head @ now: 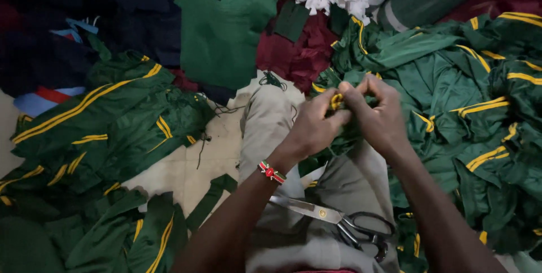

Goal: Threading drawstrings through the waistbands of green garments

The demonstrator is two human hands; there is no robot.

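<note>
Fingers [345, 99] on green cloth [361, 53] — beige floor [186, 166]

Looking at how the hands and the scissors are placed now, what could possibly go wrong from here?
1. The scissors lie loose on the lap, under the forearms; an arm could brush the blades or knock them off.
2. Both hands, left hand and right hand, pinch one green piece with yellow stripe close together; a hard pull might tear it.
3. The green garment piles crowd both sides, so pieces could get mixed up.
</note>
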